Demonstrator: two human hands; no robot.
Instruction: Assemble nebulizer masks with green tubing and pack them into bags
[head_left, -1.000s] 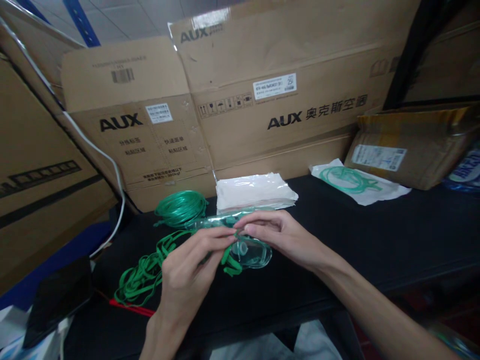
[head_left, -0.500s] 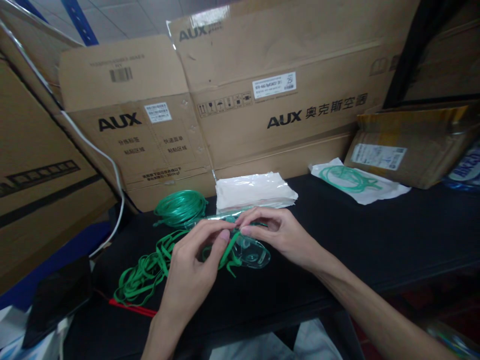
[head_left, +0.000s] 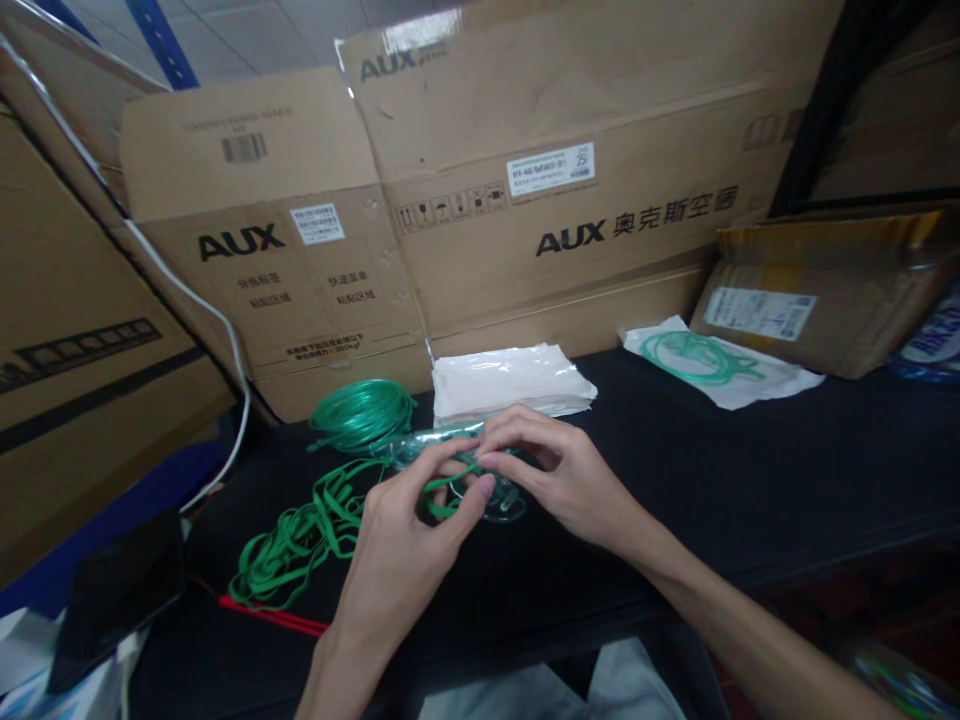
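Over the black table my two hands meet at a green elastic strap (head_left: 450, 478). My right hand (head_left: 559, 475) pinches its end between thumb and forefinger. The strap runs through the curled fingers of my left hand (head_left: 420, 530), whose thumb and forefinger stand a little apart. Just beneath the fingers lies a clear, green-tinted plastic mask (head_left: 508, 508), partly covered by my hands. To the left is a loose heap of green elastic strap (head_left: 300, 540). Behind it sits a coil of shiny green tubing (head_left: 364, 415).
A stack of white packets (head_left: 510, 385) lies behind my hands. Farther right, green tubing (head_left: 697, 358) rests on a white sheet (head_left: 787, 382) beside a taped carton (head_left: 832, 280). Large cardboard (head_left: 465, 270) walls the back. Red strips (head_left: 274, 616) and a dark flat object (head_left: 120, 590) are at left.
My left hand has shifted slightly right and its thumb has moved away from the forefinger. The strap between my hands now lies flatter. My right hand has barely moved.
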